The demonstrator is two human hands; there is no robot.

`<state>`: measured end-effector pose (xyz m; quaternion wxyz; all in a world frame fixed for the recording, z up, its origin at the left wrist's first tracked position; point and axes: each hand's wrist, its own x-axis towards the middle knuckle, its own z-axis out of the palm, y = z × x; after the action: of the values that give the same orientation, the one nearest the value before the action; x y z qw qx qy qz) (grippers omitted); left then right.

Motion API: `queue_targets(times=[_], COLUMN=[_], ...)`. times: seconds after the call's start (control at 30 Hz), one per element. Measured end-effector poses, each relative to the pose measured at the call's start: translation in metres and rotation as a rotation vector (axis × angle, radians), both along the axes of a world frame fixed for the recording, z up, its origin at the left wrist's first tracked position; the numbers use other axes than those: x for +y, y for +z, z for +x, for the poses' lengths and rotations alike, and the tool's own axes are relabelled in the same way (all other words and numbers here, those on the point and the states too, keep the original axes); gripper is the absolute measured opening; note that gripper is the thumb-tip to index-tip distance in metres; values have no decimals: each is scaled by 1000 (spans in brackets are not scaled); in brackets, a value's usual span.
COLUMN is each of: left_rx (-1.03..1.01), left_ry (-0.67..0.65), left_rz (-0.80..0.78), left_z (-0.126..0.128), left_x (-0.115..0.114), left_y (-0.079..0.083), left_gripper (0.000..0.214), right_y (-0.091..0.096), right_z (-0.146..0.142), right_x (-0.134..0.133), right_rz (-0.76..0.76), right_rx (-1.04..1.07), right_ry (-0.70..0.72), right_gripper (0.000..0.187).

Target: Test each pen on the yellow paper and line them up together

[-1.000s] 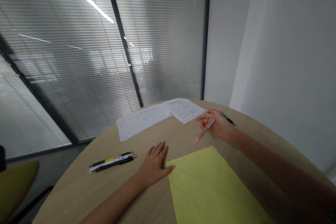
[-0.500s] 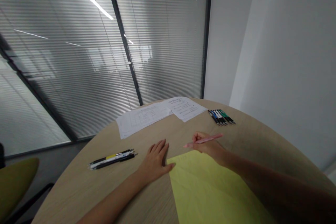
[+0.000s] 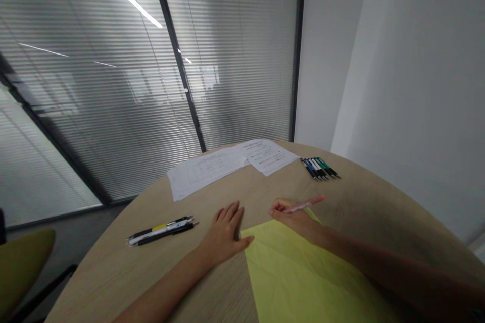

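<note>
Glass partition with slatted blinds, white wall, olive chair

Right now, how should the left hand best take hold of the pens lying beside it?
Probably across the middle of the pens, coming from above on their right side, nearest the left hand. They lie flat and side by side, so the hand can likely close over them together.

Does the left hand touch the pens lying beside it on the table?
Apart. The head view shows a strip of bare tabletop between the left hand and the pens, whose tips stop short of the fingers.
</note>
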<state>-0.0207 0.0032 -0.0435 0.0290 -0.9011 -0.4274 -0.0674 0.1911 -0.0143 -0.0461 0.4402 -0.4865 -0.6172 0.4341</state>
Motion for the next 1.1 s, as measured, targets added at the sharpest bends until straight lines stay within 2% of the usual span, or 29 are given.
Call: queue_targets(times=[0.2,0.3,0.5,1.1], left_rx=[-12,-3,8,26], left_ry=[-12,-12,-17,-13], left_rz=[3,10,17,22], left_z=[0,-1,-1,0], left_x=[0,1,1,-1], left_y=[2,1,-2,0], left_gripper=[68,69,70,70], right_y=[-12,-15,-13,-7], right_z=[-3,-3,-3,-4], right_x=[4,5,4,0], right_rz=[48,36,90,32], right_rx=[-10,-89,-222,-328], right_ry=[-5,-43,-143,-136], right_gripper=[18,16,23,20])
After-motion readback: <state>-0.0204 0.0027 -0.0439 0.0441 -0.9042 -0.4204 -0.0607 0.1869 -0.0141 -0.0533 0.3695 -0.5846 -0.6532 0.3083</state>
